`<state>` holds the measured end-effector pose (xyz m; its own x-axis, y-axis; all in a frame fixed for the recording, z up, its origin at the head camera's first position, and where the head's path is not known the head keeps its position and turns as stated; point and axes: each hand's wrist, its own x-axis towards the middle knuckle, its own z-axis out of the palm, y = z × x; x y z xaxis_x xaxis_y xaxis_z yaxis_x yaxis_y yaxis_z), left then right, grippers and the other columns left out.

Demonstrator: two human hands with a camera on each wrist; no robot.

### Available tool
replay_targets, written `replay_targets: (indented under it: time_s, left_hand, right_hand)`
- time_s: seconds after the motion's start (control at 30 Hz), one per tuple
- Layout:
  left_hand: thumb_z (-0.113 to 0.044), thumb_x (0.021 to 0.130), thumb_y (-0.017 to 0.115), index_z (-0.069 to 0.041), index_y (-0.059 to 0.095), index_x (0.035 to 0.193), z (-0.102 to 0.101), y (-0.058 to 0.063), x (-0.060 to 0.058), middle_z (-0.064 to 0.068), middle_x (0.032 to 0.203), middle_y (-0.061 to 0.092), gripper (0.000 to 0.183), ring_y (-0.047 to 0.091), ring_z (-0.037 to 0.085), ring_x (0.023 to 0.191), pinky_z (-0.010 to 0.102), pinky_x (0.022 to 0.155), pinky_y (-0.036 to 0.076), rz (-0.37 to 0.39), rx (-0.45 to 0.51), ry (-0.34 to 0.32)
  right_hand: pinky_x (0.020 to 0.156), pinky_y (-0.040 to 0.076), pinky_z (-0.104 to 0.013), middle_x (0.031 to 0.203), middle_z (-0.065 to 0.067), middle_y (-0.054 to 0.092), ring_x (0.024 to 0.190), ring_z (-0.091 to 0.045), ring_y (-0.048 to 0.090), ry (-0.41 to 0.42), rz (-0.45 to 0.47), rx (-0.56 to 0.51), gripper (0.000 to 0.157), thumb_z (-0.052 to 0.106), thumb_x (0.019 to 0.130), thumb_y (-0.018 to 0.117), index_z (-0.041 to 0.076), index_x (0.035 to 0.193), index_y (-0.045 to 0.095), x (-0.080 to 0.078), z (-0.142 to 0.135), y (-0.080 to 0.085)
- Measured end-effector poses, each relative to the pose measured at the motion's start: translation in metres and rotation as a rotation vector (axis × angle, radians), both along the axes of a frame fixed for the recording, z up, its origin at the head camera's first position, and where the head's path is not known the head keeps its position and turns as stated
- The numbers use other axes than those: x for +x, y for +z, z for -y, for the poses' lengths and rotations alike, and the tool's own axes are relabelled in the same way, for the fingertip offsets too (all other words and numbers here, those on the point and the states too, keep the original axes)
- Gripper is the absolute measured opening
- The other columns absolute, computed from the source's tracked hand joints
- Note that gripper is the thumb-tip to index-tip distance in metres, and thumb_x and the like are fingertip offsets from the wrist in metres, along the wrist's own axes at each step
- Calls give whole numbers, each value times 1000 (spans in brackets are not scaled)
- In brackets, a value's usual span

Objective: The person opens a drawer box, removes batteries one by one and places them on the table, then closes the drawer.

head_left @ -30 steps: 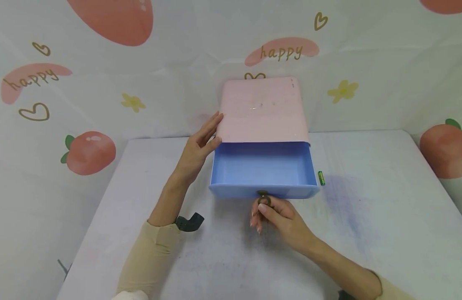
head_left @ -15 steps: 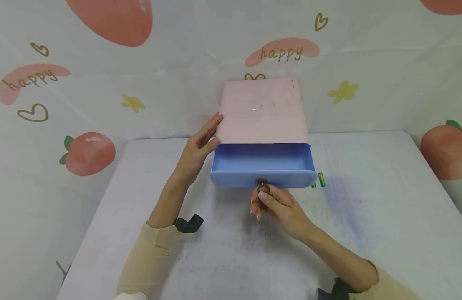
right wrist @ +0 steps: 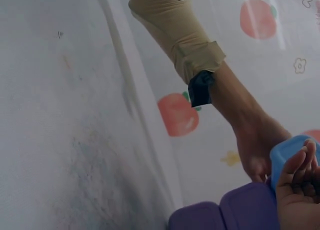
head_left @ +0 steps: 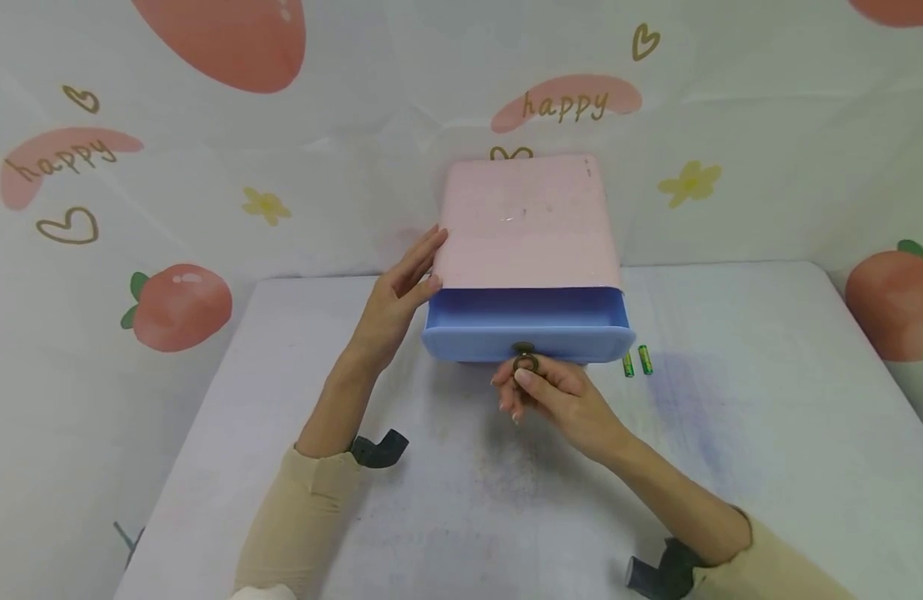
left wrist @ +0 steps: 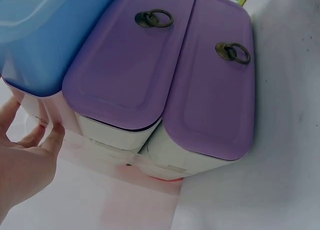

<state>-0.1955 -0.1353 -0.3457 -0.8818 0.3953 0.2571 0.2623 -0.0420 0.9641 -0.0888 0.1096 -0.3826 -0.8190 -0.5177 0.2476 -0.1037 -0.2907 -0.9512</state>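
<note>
A small chest of drawers has a pink top [head_left: 524, 225] and a blue top drawer [head_left: 469, 343], which is partly pulled out. My right hand [head_left: 569, 404] pinches the bronze ring pull [head_left: 525, 363] on that drawer's front between thumb and fingers. Along the pink left side of the chest rests my left hand [head_left: 393, 304], its fingers fairly straight; the left wrist view also has that hand [left wrist: 30, 162] touching the pink casing. Beneath the blue drawer, two purple drawers [left wrist: 125, 60] with ring pulls of their own are closed. The blue drawer's inside shows only in part.
Two green batteries [head_left: 629, 364] lie on the white tabletop [head_left: 769, 400] just right of the chest. Behind it hangs a patterned white backdrop [head_left: 378, 100]. Dark straps [head_left: 667, 571] sit at both wrists.
My right hand has moved away from me, sliding the blue drawer farther into the chest. A second battery, hidden by the drawer before, has come into view. The left hand stays put.
</note>
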Motion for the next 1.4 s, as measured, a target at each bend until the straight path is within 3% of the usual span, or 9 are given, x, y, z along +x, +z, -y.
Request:
replay_targets:
  time_s: [0.57, 0.9, 1.4]
  left_hand:
    - [-13, 102, 53, -17, 42, 152, 1, 0, 3, -9, 160, 29, 52, 28, 12, 147, 36, 120, 20, 35, 51, -3]
    - [-13, 101, 55, -16, 42, 152, -3, 1, 2, -9, 161, 29, 53, 28, 12, 147, 35, 119, 23, 37, 69, -19]
    - [-15, 102, 53, -17, 41, 153, -2, -2, 1, -10, 161, 29, 52, 28, 12, 147, 37, 120, 21, 5, 48, -10]
  right_hand:
    - [80, 53, -28, 94, -12, 62, 78, -20, 58, -10, 21, 21, 33, 13, 109, 37, -13, 119, 55, -20, 0, 1]
    - [78, 53, -27, 95, -12, 62, 79, -19, 58, -41, 45, 31, 37, 15, 109, 39, -17, 121, 52, -26, -2, 3]
    - [75, 53, -28, 94, -11, 61, 78, -19, 58, -70, 62, 40, 37, 14, 108, 41, -19, 121, 51, -38, -1, 4]
